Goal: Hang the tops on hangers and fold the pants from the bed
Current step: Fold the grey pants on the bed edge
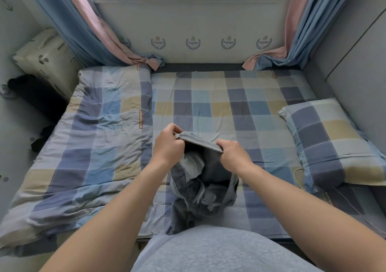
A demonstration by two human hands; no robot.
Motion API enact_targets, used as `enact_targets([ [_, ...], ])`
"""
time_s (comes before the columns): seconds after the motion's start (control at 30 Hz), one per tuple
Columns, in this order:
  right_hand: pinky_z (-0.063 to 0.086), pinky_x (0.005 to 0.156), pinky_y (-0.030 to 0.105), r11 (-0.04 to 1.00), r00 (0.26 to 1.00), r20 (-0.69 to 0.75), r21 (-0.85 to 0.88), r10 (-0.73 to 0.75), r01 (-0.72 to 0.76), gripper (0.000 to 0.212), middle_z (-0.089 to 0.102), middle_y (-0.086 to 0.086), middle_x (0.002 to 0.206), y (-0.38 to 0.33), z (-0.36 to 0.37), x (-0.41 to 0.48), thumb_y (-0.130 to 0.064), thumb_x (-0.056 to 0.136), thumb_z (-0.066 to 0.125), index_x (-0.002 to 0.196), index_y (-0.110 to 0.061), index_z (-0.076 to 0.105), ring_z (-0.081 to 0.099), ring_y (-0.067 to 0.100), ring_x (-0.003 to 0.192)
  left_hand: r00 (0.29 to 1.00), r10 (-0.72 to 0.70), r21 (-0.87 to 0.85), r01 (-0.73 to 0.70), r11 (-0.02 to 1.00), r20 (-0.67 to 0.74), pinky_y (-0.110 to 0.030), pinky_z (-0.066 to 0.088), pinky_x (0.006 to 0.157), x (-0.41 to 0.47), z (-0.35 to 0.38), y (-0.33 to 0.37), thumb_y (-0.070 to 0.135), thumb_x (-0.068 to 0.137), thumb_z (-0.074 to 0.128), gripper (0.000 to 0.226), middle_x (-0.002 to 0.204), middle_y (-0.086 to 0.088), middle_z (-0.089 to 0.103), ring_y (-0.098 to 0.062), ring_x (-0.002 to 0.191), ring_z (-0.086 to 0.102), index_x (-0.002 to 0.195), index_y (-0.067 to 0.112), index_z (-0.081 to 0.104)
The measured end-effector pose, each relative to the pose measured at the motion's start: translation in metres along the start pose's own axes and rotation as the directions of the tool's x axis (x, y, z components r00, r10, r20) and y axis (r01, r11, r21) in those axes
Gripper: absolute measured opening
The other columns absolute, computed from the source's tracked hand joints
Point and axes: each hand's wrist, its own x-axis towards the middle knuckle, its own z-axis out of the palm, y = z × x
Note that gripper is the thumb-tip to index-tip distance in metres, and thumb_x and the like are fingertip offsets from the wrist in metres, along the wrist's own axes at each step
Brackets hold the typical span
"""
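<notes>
Grey pants (200,188) held up over the bed (208,104), near its front edge. Left grip (169,144) and right grip (234,156) both curled tight, pinching the waistband (200,142) at opposite ends. Waistband stretched crosswise between them; legs hanging bunched below, toward the body. Neither grip nearer. Likely next: shaking out lengthwise, away from the body.

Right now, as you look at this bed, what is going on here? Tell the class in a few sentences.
A person stands at the bed's near edge holding up grey pants by the waistband. The left hand pinches one end and the right hand grips the other. The rest of the garment hangs crumpled below, not yet folded. A folded duvet lies to the left on the checked sheet, and a pillow to the right.
</notes>
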Motion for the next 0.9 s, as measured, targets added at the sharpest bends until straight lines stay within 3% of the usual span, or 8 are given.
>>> enact_targets([
  [0.07, 0.037, 0.058, 0.033, 0.994, 0.998, -0.06, -0.111, 0.007, -0.014, 0.022, 0.058, -0.002, 0.089, 0.01, 0.0, 0.006, 0.003, 0.081, 0.045, 0.081, -0.019, 0.05, 0.055, 0.026, 0.084, 1.0, 0.003, 0.202, -0.002, 0.979, -0.008, -0.038, 0.045, 0.054, 0.004, -0.007, -0.01, -0.003, 0.075, 0.045, 0.031, 0.076, -0.006, 0.061, -0.027, 0.067, 0.059, 0.093, 0.02, 0.056],
  [0.13, 0.036, 0.067, 0.034, 0.98, 0.995, -0.103, -0.199, 0.004, -0.025, 0.022, 0.05, -0.004, 0.094, 0.02, 0.002, 0.011, 0.002, 0.085, 0.045, 0.087, -0.02, 0.048, 0.051, 0.025, 0.093, 1.0, -0.013, 0.382, 0.013, 0.924, -0.002, -0.04, 0.05, 0.061, 0.008, -0.01, -0.022, -0.002, 0.079, 0.046, 0.033, 0.085, -0.002, 0.061, -0.026, 0.076, 0.059, 0.102, 0.02, 0.056],
  [0.23, 0.04, 0.07, 0.035, 0.96, 0.994, -0.105, -0.276, 0.029, -0.057, 0.023, 0.059, 0.003, 0.104, 0.027, 0.008, 0.019, 0.0, 0.09, 0.045, 0.1, -0.017, 0.057, 0.058, 0.03, 0.098, 0.997, -0.077, 0.524, 0.066, 0.849, -0.001, -0.041, 0.052, 0.071, 0.013, -0.012, -0.039, -0.001, 0.085, 0.047, 0.032, 0.102, -0.007, 0.059, -0.03, 0.09, 0.058, 0.111, 0.016, 0.053],
  [0.37, 0.04, 0.064, 0.036, 0.935, 0.988, -0.12, -0.328, 0.097, -0.132, 0.029, 0.06, 0.011, 0.092, 0.035, 0.012, 0.025, 0.006, 0.087, 0.043, 0.099, -0.018, 0.034, 0.055, 0.033, 0.08, 0.987, -0.142, 0.565, 0.158, 0.81, -0.073, -0.044, 0.053, 0.07, 0.018, -0.018, -0.057, -0.002, 0.087, 0.044, 0.026, 0.095, -0.011, 0.059, -0.032, 0.082, 0.058, 0.108, 0.012, 0.045],
  [0.5, 0.04, 0.069, 0.035, 0.878, 0.975, -0.102, -0.425, 0.197, -0.222, 0.021, 0.064, 0.012, 0.11, 0.073, -0.004, 0.02, 0.001, 0.091, 0.042, 0.093, -0.02, 0.041, 0.06, 0.034, 0.104, 0.96, -0.229, 0.598, 0.28, 0.751, -0.161, -0.04, 0.044, 0.07, 0.025, -0.048, -0.089, 0.003, 0.091, 0.046, 0.015, 0.104, -0.021, 0.061, -0.039, 0.094, 0.06, 0.104, 0.009, 0.043],
  [0.6, 0.041, 0.071, 0.034, 0.853, 0.963, -0.106, -0.447, 0.247, -0.268, 0.018, 0.064, 0.012, 0.113, 0.095, -0.012, 0.022, -0.003, 0.093, 0.043, 0.09, -0.02, 0.048, 0.062, 0.034, 0.104, 0.918, -0.34, 0.603, 0.392, 0.695, -0.206, -0.044, 0.055, 0.08, 0.022, -0.067, -0.121, 0.005, 0.092, 0.044, 0.014, 0.111, -0.022, 0.06, -0.041, 0.099, 0.061, 0.106, 0.009, 0.046],
  [0.73, 0.044, 0.073, 0.035, 0.88, 0.937, -0.154, -0.323, 0.314, -0.348, 0.023, 0.062, 0.011, 0.114, 0.104, -0.012, 0.028, -0.004, 0.094, 0.043, 0.104, -0.018, 0.058, 0.061, 0.035, 0.101, 0.858, -0.444, 0.51, 0.512, 0.691, -0.26, -0.048, 0.057, 0.085, 0.014, -0.066, -0.145, 0.005, 0.091, 0.048, 0.022, 0.116, -0.024, 0.061, -0.042, 0.105, 0.061, 0.111, 0.005, 0.054],
  [0.9, 0.062, 0.067, 0.051, 0.831, 0.822, -0.125, 0.101, 0.555, -0.546, 0.026, 0.064, 0.022, 0.106, 0.128, -0.014, 0.022, 0.002, 0.091, 0.047, 0.102, -0.014, 0.064, 0.069, 0.042, 0.081, 0.72, -0.658, 0.218, 0.694, 0.686, -0.221, -0.049, 0.061, 0.056, 0.005, -0.071, -0.157, -0.001, 0.092, 0.049, 0.013, 0.108, -0.028, 0.058, -0.047, 0.082, 0.067, 0.101, -0.002, 0.058],
])
